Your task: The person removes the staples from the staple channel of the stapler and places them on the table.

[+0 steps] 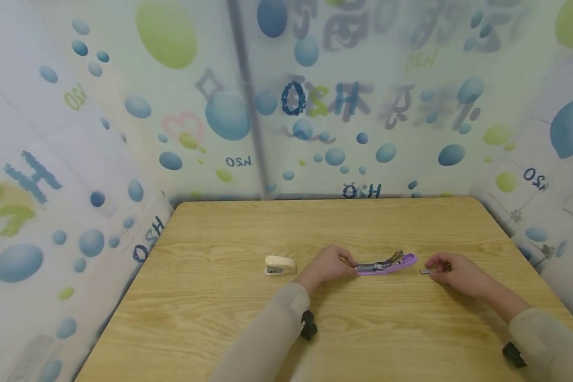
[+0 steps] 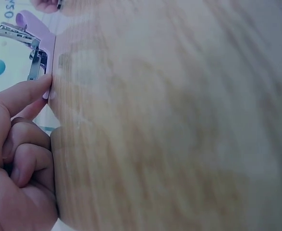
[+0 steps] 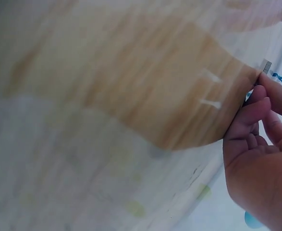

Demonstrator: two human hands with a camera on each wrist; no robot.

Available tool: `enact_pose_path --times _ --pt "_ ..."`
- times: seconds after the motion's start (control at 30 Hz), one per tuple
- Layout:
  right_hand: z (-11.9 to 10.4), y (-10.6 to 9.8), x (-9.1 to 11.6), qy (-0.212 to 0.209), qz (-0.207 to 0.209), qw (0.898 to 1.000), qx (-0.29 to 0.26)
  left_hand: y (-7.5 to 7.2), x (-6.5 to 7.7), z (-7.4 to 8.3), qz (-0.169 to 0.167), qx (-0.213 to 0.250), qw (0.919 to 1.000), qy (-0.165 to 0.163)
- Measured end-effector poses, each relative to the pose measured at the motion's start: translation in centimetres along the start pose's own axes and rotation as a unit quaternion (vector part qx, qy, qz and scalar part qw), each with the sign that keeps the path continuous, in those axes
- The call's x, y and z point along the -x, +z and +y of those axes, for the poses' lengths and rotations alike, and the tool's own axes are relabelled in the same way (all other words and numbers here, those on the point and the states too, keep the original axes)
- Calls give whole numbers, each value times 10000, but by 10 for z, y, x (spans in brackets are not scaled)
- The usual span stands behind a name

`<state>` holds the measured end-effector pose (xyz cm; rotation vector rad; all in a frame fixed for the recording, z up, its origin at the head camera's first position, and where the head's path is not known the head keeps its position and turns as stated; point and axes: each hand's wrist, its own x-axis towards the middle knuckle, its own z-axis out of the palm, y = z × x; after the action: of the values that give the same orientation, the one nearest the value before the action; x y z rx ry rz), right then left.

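- Pale walls [image 1: 396, 143] printed with blue and green bubbles and mirrored "H2O" lettering rise behind and on both sides.
- A wooden table [image 1: 363, 334] with light grain and rounded far corners stretches across the lower part of the head view.
- Two light sleeves, the left [image 1: 267, 331] and the right [image 1: 551, 339], reach in from the near edge.
- The right hand [image 1: 460, 273] rests low over the table at the right, thumb and forefinger closed narrowly on a small grey strip.
- The left hand [image 1: 328, 263], near the middle, pinches the left end of a purple stapler between thumb and forefinger; its other fingers are folded in, as the left wrist view shows.
- The purple stapler [image 1: 384, 269] lies on the table between the hands, its metal parts exposed and one metal piece slanting up near the rounded purple right end.
- A cream stapler [image 1: 280, 264] sits to the left of the left hand, apart from it.
- A small black device is at each wrist, left [image 1: 307, 326] and right [image 1: 514, 354].
- The small grey strip [image 1: 424, 271] pokes out from the right fingertips, just beside the purple stapler's right end.
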<state>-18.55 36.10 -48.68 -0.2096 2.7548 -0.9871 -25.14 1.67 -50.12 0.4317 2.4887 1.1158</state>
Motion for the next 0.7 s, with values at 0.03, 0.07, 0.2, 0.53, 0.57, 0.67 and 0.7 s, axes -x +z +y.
enact_pose_path --times 0.03,0.07,0.2,0.53,0.57,0.67,0.7 --pt "0 0 0 -5 -7 10000 -22 0 0 -1 0 -1 10000 -1" --pt "-1 1 0 -9 -10 10000 -35 0 -1 -1 -3 -3 10000 2" --pt "-3 1 0 -16 10 10000 -7 0 -2 -3 8 -2 10000 30" --pt "-4 0 0 75 -39 10000 -48 -1 2 0 -1 14 9999 132" --pt "-4 0 0 75 -47 9999 -71 -1 2 0 -4 26 9999 115" --pt "-5 -1 0 51 -95 9998 -148 -1 1 1 -3 21 10000 83" --pt "-5 -2 0 38 -138 9997 -184 -1 0 0 -7 35 10000 91"
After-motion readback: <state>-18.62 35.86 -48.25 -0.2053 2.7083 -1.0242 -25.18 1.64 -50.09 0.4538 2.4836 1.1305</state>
